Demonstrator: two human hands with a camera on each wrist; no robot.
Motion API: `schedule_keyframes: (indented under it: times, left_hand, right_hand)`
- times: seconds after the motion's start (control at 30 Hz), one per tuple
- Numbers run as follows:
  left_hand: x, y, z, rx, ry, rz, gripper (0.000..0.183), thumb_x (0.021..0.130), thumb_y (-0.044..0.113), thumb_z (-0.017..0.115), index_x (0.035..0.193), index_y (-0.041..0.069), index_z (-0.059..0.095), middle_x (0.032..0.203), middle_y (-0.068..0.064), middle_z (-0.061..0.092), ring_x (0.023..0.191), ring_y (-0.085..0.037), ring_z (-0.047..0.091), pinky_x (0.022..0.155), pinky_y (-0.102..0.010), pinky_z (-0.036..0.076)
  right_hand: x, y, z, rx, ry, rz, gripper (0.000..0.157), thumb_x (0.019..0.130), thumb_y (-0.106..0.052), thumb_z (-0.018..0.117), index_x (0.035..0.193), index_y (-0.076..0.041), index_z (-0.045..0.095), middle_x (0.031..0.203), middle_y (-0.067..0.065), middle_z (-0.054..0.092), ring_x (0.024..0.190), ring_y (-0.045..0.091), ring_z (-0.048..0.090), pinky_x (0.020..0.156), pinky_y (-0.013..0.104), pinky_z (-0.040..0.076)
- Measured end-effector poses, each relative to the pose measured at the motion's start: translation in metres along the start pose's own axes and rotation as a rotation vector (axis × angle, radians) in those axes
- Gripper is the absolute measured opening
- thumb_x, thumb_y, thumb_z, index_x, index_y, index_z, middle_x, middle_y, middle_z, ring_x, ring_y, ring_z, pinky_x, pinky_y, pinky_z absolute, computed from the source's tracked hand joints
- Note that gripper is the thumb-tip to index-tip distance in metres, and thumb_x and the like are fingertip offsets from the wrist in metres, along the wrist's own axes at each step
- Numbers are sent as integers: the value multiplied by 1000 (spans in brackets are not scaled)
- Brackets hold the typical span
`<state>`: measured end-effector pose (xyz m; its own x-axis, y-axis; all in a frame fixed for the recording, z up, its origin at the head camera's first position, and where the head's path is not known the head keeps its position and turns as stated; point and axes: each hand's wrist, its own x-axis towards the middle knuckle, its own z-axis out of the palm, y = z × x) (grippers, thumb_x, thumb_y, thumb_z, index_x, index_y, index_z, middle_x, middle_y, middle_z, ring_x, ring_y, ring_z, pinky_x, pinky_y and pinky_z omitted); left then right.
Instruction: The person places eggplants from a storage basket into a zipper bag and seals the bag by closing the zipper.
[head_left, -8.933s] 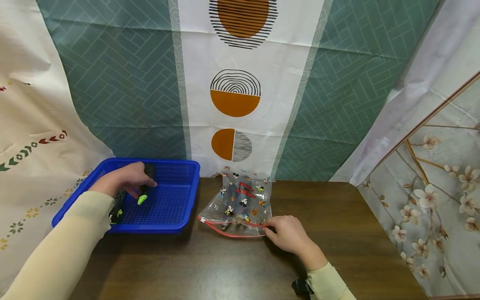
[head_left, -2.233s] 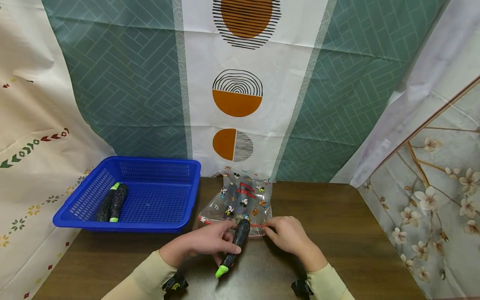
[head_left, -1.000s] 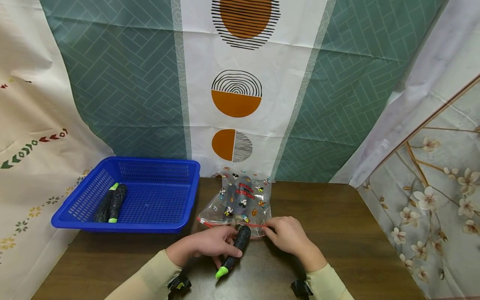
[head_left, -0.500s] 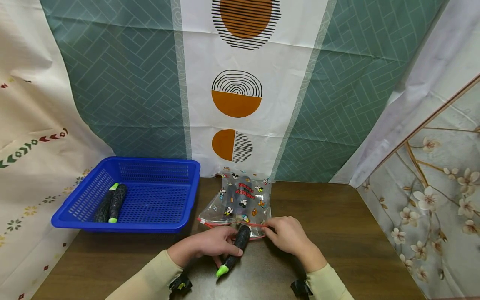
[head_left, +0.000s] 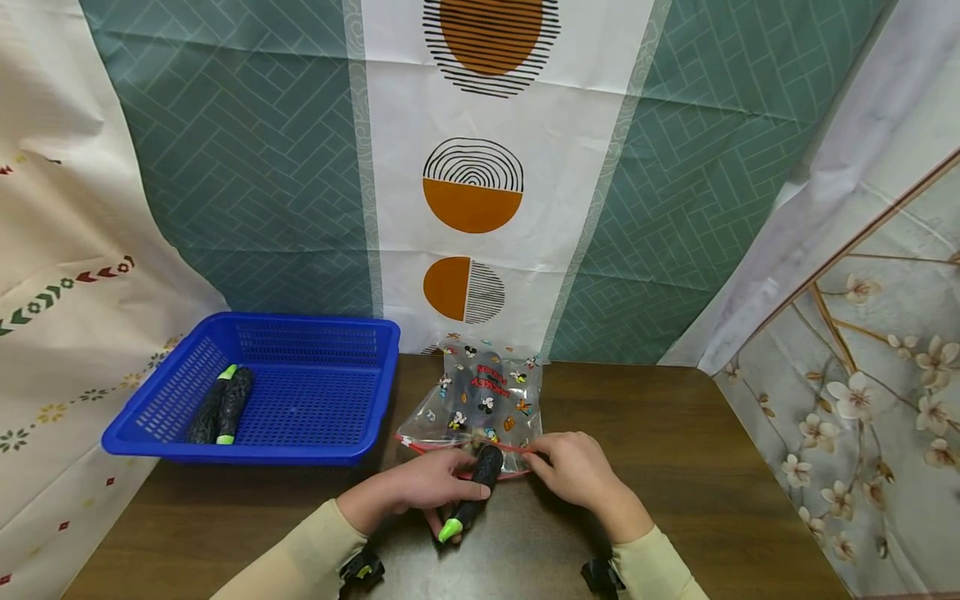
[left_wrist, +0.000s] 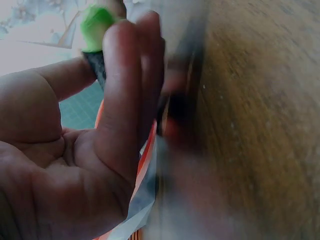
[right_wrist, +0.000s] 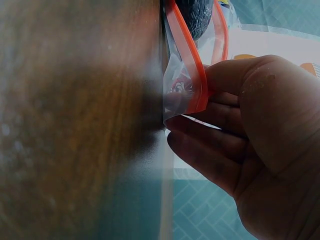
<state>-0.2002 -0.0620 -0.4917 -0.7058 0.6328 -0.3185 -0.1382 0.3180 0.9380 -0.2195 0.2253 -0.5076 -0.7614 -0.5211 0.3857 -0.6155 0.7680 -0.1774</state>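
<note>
My left grip point(head_left: 420, 483), at lower centre of the frame, is clamped on a dark vegetable point(head_left: 489, 467), thumb across its body. The vegetable lies tilted: green tip point(head_left: 450, 530) towards the bottom edge, dark end at the mouth of a clear printed bag point(head_left: 487, 404). My right grip point(head_left: 577, 467), right of lower centre, pinches the bag's red zip edge point(right_wrist: 195, 65) near its right corner. In the right wrist view the dark end shows between two red edges; that view cuts it off at the top, so I cannot certify how far inside it sits.

Obstructions: in the left wrist view, my fingers point(left_wrist: 120, 90) hide most of the vegetable.

Surroundings: a blue basket point(head_left: 322, 408) stands on the tabletop point(head_left: 645, 417) at centre left, just beside the bag. It contains two more dark vegetables point(head_left: 235, 404), side by side at its left end. A green-and-white patterned cloth point(head_left: 480, 108) hangs behind, and a floral cloth point(head_left: 862, 400) occupies the right of the frame.
</note>
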Motion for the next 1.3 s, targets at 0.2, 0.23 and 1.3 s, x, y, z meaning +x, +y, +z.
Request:
schedule_keyframes:
  times: [0.2, 0.23, 1.3]
  left_hand:
    - [0, 1, -2, -26, 1, -31, 29, 111, 33, 69, 115, 5, 63, 74, -20, 75, 55, -25, 75, 40, -30, 56]
    - [0, 0, -2, -24, 3, -32, 29, 111, 33, 69, 113, 4, 63, 74, -20, 75, 55, -25, 75, 40, -30, 56]
    - [-8, -3, -5, -129, -77, 14, 67, 89, -5, 86, 145, -6, 50, 85, -23, 75, 67, -24, 76, 54, -34, 65]
  right_hand:
    - [0, 1, 0, 7, 6, -5, 6, 97, -20, 86, 91, -22, 84, 83, -11, 77, 72, 11, 72, 63, 40, 59]
    - [0, 1, 0, 7, 9, -8, 7, 97, -20, 87, 91, -22, 84, 83, -11, 77, 71, 11, 72, 62, 39, 59]
    - [0, 1, 1, 23, -21, 7, 5, 98, -19, 86, 93, -20, 84, 83, -11, 77, 69, 8, 70, 61, 37, 57]
